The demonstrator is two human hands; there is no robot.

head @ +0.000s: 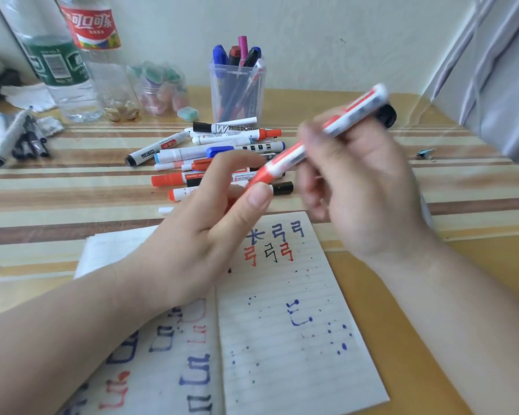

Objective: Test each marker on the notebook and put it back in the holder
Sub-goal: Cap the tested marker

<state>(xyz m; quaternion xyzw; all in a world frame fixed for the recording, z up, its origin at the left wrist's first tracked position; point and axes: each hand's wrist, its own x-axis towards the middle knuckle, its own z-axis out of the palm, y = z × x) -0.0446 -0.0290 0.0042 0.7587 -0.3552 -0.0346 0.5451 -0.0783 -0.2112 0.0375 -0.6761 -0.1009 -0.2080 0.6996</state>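
Observation:
My right hand (363, 187) grips a white marker with red bands (354, 107), held tilted above the table and blurred. My left hand (210, 232) pinches the red cap end (262, 176) of that marker between thumb and fingers. Below both hands lies the open lined notebook (285, 324), covered with red, blue and black test marks. A clear plastic holder (237, 91) stands at the back centre with several pens in it. A pile of loose markers (210, 154) lies on the table between the holder and my hands.
Two plastic bottles (72, 55) and a clear jar of erasers (159, 88) stand at the back left. More pens (15, 139) lie at the left edge. A small binder clip (426, 153) sits at the right, near grey fabric (504, 85).

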